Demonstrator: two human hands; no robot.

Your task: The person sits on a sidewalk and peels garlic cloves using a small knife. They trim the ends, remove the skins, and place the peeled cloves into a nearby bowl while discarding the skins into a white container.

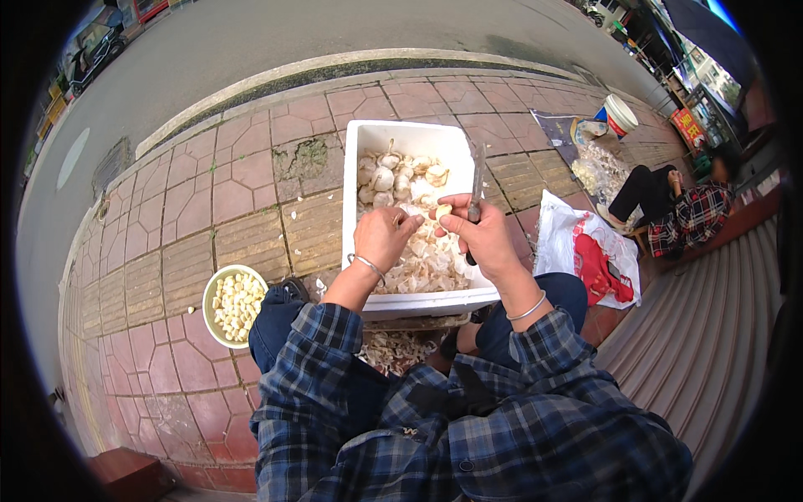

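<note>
My right hand [486, 235] grips a small knife [478, 182] with its blade pointing up and away. The same hand pinches a pale garlic clove [443, 211] between thumb and fingers. Close beside it, my left hand [384, 235] has its thumb and fingers drawn together; whether a scrap of skin is between them is unclear. Both hands are over a white foam box [409, 300]. Whole garlic bulbs [384, 179] fill its far part, and loose garlic skins [426, 270] lie in the near part. To the left, a round bowl [209, 317] holds peeled garlic cloves [237, 305].
A white sack [552, 232] with a red cloth [593, 263] lies to the right. Beyond it a person [690, 213] sits by more garlic [593, 166] and a bucket [620, 114]. Skins [398, 348] litter the ground below the box. A ribbed shutter [702, 326] borders the right.
</note>
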